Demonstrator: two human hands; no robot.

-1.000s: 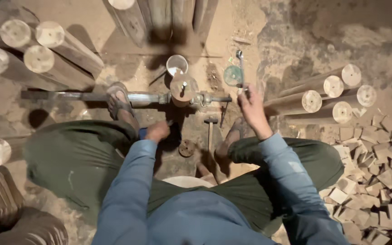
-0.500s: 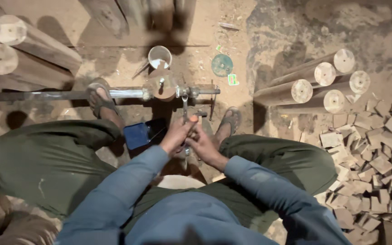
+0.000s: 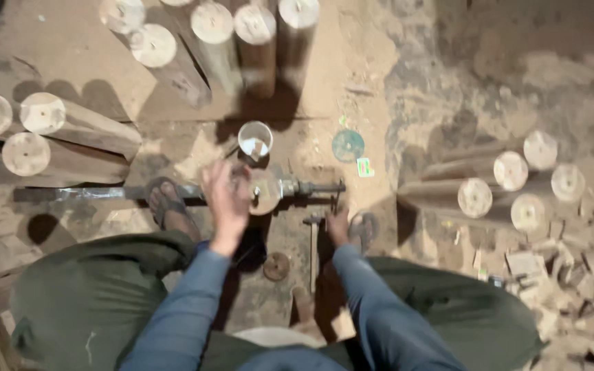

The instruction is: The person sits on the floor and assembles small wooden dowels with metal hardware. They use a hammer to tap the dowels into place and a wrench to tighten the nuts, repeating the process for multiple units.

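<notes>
A short round wooden block (image 3: 264,192) is being held on a long grey metal shaft (image 3: 91,194) that is lying across the dusty earthen floor (image 3: 448,82). The left hand (image 3: 225,196) is being laid over the near-left side of this block, with the fingers spread and wrapped partly around it; how firmly it is being gripped cannot be told. The right hand (image 3: 338,227) is being kept well apart from the left, lowered just beside the head of a small hammer with a pale wooden handle (image 3: 312,254), at the threaded right end of the shaft; whether it is closed on anything cannot be told, since only its back is being shown.

Just beyond the left hand, a small white cup (image 3: 255,140) is being seen standing on the ground. Beyond the right hand, a flat green round disc (image 3: 348,145) is lying in the dust. A sandalled foot (image 3: 166,205) is being pressed on the shaft just left of the left hand, and a second sandalled foot (image 3: 364,230) is being rested just right of the right hand. Pale cut wooden logs (image 3: 42,137) are being stacked far to the left of the left hand, with more logs (image 3: 496,185) to the right of the right hand.
</notes>
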